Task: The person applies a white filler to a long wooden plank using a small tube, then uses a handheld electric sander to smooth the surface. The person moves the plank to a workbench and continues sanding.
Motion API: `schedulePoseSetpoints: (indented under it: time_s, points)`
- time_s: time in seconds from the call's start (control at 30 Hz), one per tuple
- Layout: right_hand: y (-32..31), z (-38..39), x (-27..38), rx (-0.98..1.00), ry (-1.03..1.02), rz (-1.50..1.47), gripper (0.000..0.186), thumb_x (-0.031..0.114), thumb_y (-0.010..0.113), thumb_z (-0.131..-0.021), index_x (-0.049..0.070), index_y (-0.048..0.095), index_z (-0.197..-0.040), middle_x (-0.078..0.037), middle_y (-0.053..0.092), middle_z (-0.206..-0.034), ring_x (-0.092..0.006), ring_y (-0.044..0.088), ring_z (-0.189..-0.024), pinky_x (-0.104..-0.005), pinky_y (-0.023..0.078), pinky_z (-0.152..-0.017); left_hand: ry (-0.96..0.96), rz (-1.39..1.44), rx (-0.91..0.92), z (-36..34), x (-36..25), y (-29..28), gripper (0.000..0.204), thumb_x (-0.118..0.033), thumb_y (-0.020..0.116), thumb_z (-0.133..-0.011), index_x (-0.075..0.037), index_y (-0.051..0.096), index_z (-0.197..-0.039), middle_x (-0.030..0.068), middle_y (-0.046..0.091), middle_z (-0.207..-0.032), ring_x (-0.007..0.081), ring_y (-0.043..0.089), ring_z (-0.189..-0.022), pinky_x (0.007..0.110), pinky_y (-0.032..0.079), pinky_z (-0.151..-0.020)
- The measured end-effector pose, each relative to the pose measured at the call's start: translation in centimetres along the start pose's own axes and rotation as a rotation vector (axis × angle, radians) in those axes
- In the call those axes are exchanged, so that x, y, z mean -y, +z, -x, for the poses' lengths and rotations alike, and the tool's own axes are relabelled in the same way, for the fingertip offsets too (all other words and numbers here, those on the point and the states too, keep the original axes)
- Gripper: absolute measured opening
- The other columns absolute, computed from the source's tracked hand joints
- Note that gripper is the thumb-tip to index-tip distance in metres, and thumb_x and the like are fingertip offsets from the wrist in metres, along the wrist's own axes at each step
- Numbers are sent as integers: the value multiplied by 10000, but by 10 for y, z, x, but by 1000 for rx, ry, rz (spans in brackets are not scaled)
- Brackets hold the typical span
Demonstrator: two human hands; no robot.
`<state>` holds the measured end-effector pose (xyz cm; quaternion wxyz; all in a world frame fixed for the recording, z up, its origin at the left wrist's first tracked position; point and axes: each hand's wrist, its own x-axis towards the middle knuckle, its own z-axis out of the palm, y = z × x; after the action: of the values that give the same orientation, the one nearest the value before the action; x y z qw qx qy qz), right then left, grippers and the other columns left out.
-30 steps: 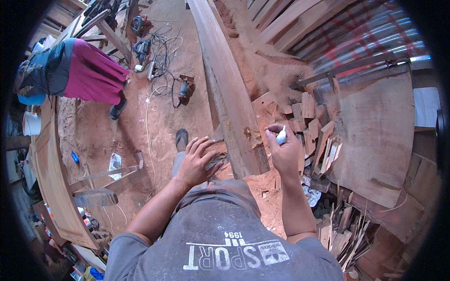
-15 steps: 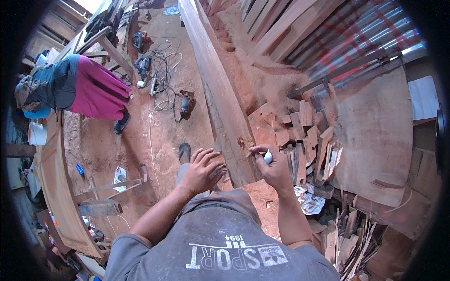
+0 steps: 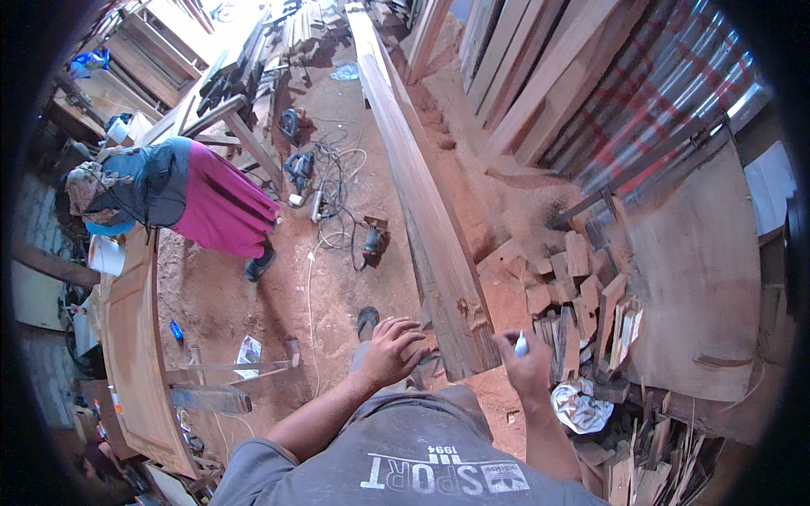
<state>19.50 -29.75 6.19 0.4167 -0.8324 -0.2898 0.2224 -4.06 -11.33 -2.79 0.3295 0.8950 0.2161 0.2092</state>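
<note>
A long, rough wooden plank (image 3: 439, 270) stretches away from me, its near end low in the middle of the view. My left hand (image 3: 392, 346) is open, fingers loosely curved and apart, at the left of that end; whether it touches the wood I cannot tell. At the plank's right side, my right hand (image 3: 527, 363) grips a small white pointed tube or pen (image 3: 521, 344). My sandalled foot (image 3: 367, 319) shows beyond my left hand.
A person (image 3: 202, 198) in a pink skirt bends beside a panelled wooden door (image 3: 126, 354). Power tools (image 3: 371, 242) with tangled cables (image 3: 333, 194) lie on the dusty ground. Offcuts (image 3: 578, 295), leaning boards (image 3: 523, 101) and a plywood sheet (image 3: 692, 295) are at my right.
The view has tilted up, showing more of the plank's far end, with the scene lower in frame. My right hand moved to the plank's edge, then appears slightly farther right of it.
</note>
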Motion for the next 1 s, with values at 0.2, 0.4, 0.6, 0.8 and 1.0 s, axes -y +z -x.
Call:
schedulePoseSetpoints:
  time_s: [0.2, 0.4, 0.6, 0.8, 1.0]
  points:
    - [25, 37, -31, -120, -255, -5, 723, 405, 989, -789, -33, 702, -1289, -188, 773, -1169, -250, 770, -974, -383, 616, -835, -96, 69, -33, -9, 6, -1, 246, -268, 825, -954, -88, 792, -1118, 155, 723, -1312, 365, 661, -1259, 489, 501, -1094]
    - [65, 51, -46, -250, -256, -68, 853, 360, 1026, -742, -67, 648, -1376, -201, 761, -1212, -229, 758, -982, -366, 621, -847, -284, 205, -143, -36, 38, -13, 301, -308, 790, -991, -49, 795, -1142, 167, 763, -1221, 376, 708, -1172, 450, 549, -1026]
    - [82, 82, -32, -354, 44, -386, 867, 235, 1033, -726, -53, 604, -1422, -177, 754, -1187, -227, 727, -1047, -376, 601, -916, -481, 542, -184, -103, 86, -11, 420, -351, 759, -1038, 37, 778, -1198, 146, 809, -1112, 208, 756, -1005, 349, 583, -911]
    - [102, 78, -41, -467, 114, -67, 709, 231, 991, -770, -50, 651, -1325, -112, 732, -883, -192, 696, -776, -356, 579, -717, -726, 920, -111, -201, 196, -37, 430, -505, 768, -993, -85, 739, -1079, 6, 638, -805, 161, 603, -752, 354, 481, -694]
    - [105, 93, -14, -632, 10, -17, 654, 233, 963, -797, -54, 669, -1306, -133, 765, -915, -173, 726, -838, -339, 588, -743, -866, 1107, -34, -301, 222, -48, 763, -687, 738, -937, -131, 592, -1439, 57, 651, -1282, 258, 626, -1177, 423, 505, -977]
